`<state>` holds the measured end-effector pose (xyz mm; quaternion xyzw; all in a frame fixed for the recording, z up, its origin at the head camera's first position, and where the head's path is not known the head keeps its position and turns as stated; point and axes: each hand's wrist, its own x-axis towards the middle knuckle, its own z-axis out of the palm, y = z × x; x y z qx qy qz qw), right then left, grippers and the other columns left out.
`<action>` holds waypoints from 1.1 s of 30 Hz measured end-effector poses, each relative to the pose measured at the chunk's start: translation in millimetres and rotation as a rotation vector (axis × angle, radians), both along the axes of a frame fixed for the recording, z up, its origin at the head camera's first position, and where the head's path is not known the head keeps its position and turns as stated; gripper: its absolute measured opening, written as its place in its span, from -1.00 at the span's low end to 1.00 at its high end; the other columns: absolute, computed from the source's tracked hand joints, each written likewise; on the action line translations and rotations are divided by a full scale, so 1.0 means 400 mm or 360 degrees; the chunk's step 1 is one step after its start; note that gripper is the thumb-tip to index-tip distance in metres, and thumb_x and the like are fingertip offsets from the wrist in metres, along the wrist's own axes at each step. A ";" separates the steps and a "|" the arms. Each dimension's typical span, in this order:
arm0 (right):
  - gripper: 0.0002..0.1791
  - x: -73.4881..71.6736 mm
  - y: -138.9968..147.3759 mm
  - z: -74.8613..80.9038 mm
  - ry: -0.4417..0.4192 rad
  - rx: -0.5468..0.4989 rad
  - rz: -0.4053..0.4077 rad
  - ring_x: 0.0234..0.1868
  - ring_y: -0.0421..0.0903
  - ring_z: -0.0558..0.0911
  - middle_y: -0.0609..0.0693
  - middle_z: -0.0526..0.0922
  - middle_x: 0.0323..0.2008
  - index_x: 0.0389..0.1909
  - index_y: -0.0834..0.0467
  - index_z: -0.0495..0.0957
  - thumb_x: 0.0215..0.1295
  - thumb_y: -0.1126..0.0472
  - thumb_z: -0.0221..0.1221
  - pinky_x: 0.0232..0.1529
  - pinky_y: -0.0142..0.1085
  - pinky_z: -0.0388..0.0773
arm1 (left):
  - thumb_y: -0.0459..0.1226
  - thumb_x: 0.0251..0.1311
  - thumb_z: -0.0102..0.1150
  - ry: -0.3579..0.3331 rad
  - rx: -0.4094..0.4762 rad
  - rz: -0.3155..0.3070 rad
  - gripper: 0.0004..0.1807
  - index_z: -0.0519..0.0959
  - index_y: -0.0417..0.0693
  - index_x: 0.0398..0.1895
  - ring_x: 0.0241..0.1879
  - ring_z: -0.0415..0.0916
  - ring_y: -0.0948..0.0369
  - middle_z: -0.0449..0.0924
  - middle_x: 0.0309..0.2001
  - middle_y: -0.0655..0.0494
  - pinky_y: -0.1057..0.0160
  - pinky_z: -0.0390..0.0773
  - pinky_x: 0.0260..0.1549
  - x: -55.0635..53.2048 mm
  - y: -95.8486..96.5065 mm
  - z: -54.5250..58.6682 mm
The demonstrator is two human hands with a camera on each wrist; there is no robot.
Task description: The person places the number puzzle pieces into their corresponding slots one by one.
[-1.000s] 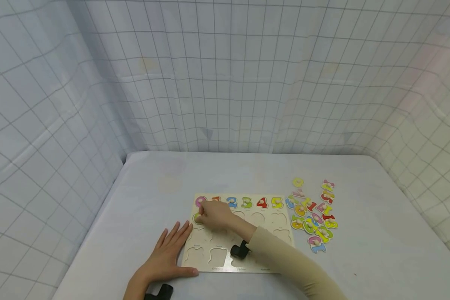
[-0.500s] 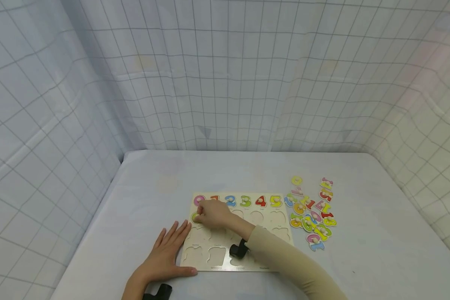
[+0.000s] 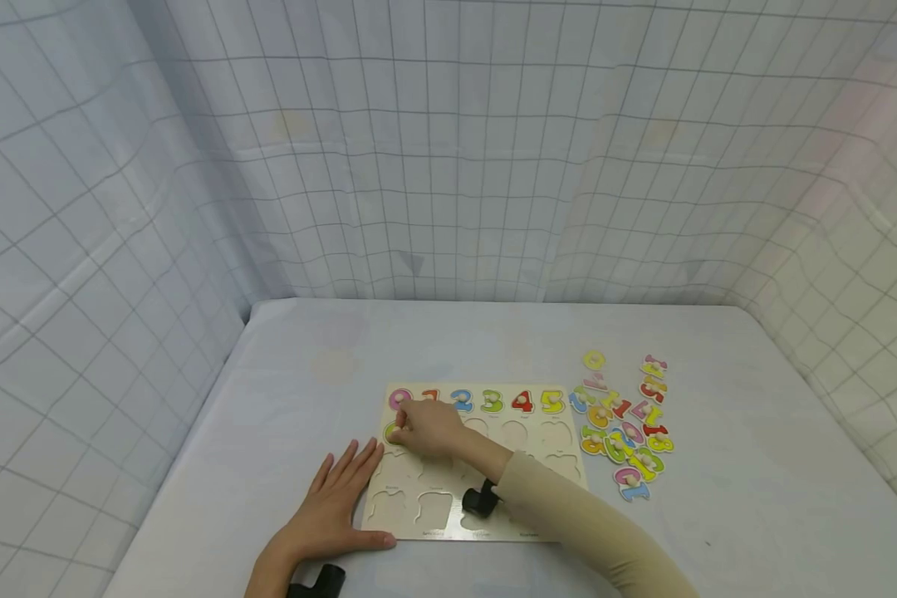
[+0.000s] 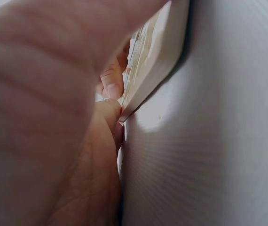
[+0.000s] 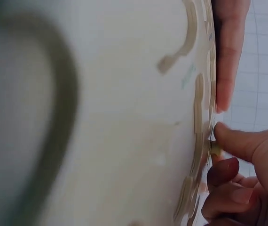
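A wooden number puzzle board (image 3: 411, 488) lies on the table, its top row filled with coloured digits 0 to 5. My right hand (image 3: 433, 428) reaches across it and pinches the small knob (image 5: 215, 149) of a green number piece (image 3: 389, 433) at the left end of the second row. The hand covers most of that piece. My left hand (image 3: 329, 515) is spread flat along the board's left side, fingertips at the edge and thumb at the front corner. In the left wrist view the board's edge (image 4: 160, 61) shows beside that hand.
Right of the board lies a loose cluster of coloured number pieces (image 3: 616, 444), some overlapping. A yellow ring-shaped piece (image 3: 594, 360) is at its back. White table cloth (image 3: 329, 374) surrounds the board, with gridded white curtains (image 3: 478, 166) behind and at both sides.
The view has shifted slightly. Both hands stay in the same places, the right still at the green piece and the left at the board's edge.
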<state>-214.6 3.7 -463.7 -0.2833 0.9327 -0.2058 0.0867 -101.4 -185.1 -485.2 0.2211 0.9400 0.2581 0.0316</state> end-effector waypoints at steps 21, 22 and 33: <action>-0.72 -0.079 0.299 0.066 -0.0146 -0.0543 -0.0231 -0.72 -0.19 0.30 -0.07 0.44 -0.60 -0.17 0.13 0.54 0.35 -0.02 0.13 -0.68 -0.34 0.25 | 0.43 -0.30 0.25 -0.0107 -0.0036 0.0042 0.30 0.06 -0.10 0.48 0.45 -0.24 -0.01 -0.04 0.48 0.03 -0.11 -0.32 0.32 -0.003 0.008 0.004; -0.70 -0.084 0.325 0.065 -0.0150 -0.0550 -0.0271 -0.72 -0.18 0.30 -0.05 0.44 -0.60 -0.17 0.15 0.54 0.35 -0.02 0.13 -0.68 -0.33 0.26 | 0.43 -0.30 0.26 -0.0106 -0.0034 0.0044 0.30 0.06 -0.10 0.48 0.45 -0.24 -0.02 -0.04 0.47 0.03 -0.11 -0.32 0.32 -0.002 0.009 0.004; -0.44 -0.108 0.583 0.039 -0.0196 -0.0334 -0.0802 -0.54 -0.09 0.47 0.12 0.57 -0.31 -0.05 0.26 0.44 0.36 -0.20 0.02 -0.54 -0.26 0.42 | 0.45 -0.35 0.25 -0.0111 -0.0052 0.0071 0.34 0.04 -0.05 0.49 0.45 -0.28 0.03 -0.08 0.49 0.09 -0.02 -0.37 0.33 -0.003 0.005 -0.008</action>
